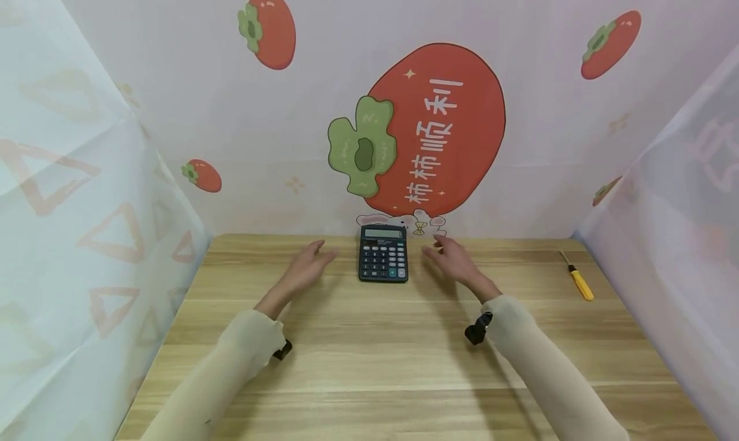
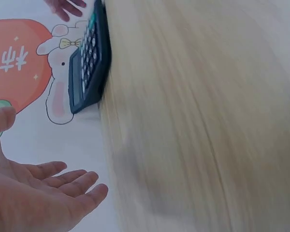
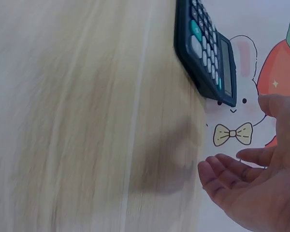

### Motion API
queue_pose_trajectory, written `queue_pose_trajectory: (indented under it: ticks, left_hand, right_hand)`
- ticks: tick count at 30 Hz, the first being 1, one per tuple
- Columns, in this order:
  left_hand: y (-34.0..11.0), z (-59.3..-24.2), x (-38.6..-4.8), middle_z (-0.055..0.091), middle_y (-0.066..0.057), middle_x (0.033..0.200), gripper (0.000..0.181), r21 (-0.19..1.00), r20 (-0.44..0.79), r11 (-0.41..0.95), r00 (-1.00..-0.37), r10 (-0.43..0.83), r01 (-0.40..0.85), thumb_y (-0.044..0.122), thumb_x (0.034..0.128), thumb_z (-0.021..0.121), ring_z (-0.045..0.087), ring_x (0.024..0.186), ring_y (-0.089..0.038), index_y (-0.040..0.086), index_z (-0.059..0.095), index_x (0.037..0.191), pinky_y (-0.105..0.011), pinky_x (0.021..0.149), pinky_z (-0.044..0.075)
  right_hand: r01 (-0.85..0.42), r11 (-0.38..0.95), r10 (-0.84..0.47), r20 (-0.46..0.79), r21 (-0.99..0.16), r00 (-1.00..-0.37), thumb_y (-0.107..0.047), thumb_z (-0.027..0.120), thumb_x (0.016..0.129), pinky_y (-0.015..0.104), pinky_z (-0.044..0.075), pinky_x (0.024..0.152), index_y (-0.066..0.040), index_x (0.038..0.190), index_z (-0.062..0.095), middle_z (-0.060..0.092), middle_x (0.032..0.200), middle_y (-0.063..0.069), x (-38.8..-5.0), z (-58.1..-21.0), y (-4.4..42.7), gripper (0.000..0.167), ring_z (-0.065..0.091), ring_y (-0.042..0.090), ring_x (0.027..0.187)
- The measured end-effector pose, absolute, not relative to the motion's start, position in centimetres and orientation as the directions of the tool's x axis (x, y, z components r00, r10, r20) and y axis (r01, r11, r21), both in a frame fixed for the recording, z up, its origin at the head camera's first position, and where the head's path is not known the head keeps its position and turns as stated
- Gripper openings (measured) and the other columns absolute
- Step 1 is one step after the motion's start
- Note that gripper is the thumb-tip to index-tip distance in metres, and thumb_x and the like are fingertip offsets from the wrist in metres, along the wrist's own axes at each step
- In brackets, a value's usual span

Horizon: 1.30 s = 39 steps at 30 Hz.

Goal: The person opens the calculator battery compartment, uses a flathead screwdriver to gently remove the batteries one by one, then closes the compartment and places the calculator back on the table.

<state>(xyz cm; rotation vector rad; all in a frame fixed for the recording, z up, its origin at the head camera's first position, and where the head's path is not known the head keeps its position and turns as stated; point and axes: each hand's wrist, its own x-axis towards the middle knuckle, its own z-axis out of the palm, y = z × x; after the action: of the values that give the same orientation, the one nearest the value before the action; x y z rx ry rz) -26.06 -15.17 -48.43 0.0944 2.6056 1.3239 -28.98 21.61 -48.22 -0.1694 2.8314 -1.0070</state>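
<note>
- Calculator [image 1: 383, 253] is a dark blue-black chunky rectangle with rounded corners.
- Greyish screen [image 1: 382, 233] at the far end, angled up from the keypad; the readout's too small for me to read.
- Keys [image 1: 375, 261]: number ones are dark with white digits, lots of pale grey ones on the right, plus a couple of teal ones.
- It's sitting by the back edge of the wood-look counter [image 1: 369, 364], right by the printed backdrop [image 1: 519, 190], between both hands.
- Left hand [image 1: 305, 266]: fingers loose and apart, near the calculator's left side.
- Right hand [image 1: 454, 261]: same deal, fingers relaxed and released, near its right side.
</note>
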Motion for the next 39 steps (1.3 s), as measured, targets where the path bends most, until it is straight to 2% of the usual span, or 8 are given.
queue_pose_trajectory:
  ticks: [6, 13, 19, 28, 32, 37, 39]
  left_hand:
    - [-13.5, -48.0, -26.9, 0.029, -0.020, 0.172, 0.093, 0.861, -0.221, 0.491, -0.966, 0.132, -0.130, 0.069, 0.1040, 0.047, 0.030, 0.158, -0.039, 0.006, 0.024, 0.168, -0.057, 0.128, 0.025]
    - [-12.0, -48.3, -28.2, 0.025, -0.018, 0.173, 0.088, 0.898, -0.256, 0.404, -0.955, 0.150, -0.177, 0.058, 0.1054, 0.054, 0.024, 0.160, -0.038, 0.005, 0.023, 0.168, -0.055, 0.130, 0.020]
    - [-10.7, -48.9, -28.8, 0.024, -0.021, 0.173, 0.083, 0.933, -0.260, 0.295, -0.954, 0.151, -0.207, 0.046, 0.1068, 0.059, 0.024, 0.160, -0.038, 0.002, 0.022, 0.167, -0.052, 0.130, 0.023]
    - [-9.2, -49.0, -29.0, 0.025, -0.020, 0.173, 0.084, 0.934, -0.314, 0.224, -0.937, 0.151, -0.277, 0.044, 0.1058, 0.061, 0.032, 0.156, -0.041, 0.004, 0.021, 0.168, -0.054, 0.127, 0.030]
    - [-8.5, -49.1, -29.1, 0.024, -0.020, 0.173, 0.083, 0.930, -0.339, 0.207, -0.928, 0.157, -0.305, 0.041, 0.1068, 0.061, 0.033, 0.155, -0.041, 0.004, 0.020, 0.168, -0.055, 0.126, 0.032]
    - [-7.8, -49.2, -29.4, 0.022, -0.021, 0.174, 0.082, 0.935, -0.341, 0.165, -0.926, 0.161, -0.315, 0.038, 0.1078, 0.061, 0.029, 0.157, -0.039, 0.001, 0.018, 0.168, -0.053, 0.126, 0.031]
    - [-7.7, -49.3, -29.5, 0.021, -0.021, 0.174, 0.082, 0.935, -0.344, 0.146, -0.925, 0.159, -0.323, 0.037, 0.1081, 0.060, 0.029, 0.158, -0.038, 0.001, 0.018, 0.168, -0.053, 0.127, 0.031]
  right_hand:
    - [-0.009, 0.726, -0.134, -0.129, -0.688, -0.982, -0.045, 0.053, 0.110, 0.058, 0.049, 0.111, 0.004, 0.159, 0.040, 0.056, 0.147, 0.027, -29.8, -48.3, 20.8, 0.071, 0.055, 0.043, 0.132]
    - [0.025, 0.677, -0.132, -0.155, -0.736, -0.979, -0.046, 0.054, 0.110, 0.054, 0.052, 0.108, 0.002, 0.160, 0.040, 0.058, 0.144, 0.024, -30.6, -48.4, 20.0, 0.071, 0.058, 0.038, 0.126]
    - [0.060, 0.604, -0.128, -0.171, -0.795, -0.977, -0.042, 0.054, 0.111, 0.049, 0.054, 0.103, -0.002, 0.150, 0.053, 0.062, 0.133, 0.020, -31.0, -48.7, 19.4, 0.056, 0.059, 0.035, 0.117]
    - [0.110, 0.527, -0.130, -0.208, -0.843, -0.970, -0.041, 0.055, 0.111, 0.055, 0.044, 0.118, 0.002, 0.158, 0.043, 0.054, 0.153, 0.022, -31.4, -49.1, 18.4, 0.064, 0.057, 0.038, 0.134]
    - [0.129, 0.496, -0.120, -0.214, -0.859, -0.969, -0.038, 0.056, 0.111, 0.054, 0.046, 0.117, 0.001, 0.158, 0.044, 0.055, 0.151, 0.021, -31.5, -49.3, 17.7, 0.062, 0.058, 0.038, 0.131]
    - [0.134, 0.452, -0.133, -0.215, -0.882, -0.967, -0.034, 0.056, 0.111, 0.050, 0.051, 0.112, -0.001, 0.146, 0.055, 0.061, 0.140, 0.019, -31.4, -49.5, 17.1, 0.048, 0.061, 0.035, 0.125]
    - [0.136, 0.434, -0.142, -0.217, -0.891, -0.966, -0.034, 0.056, 0.112, 0.049, 0.052, 0.112, 0.000, 0.147, 0.054, 0.061, 0.141, 0.020, -31.5, -49.7, 16.9, 0.049, 0.062, 0.035, 0.126]
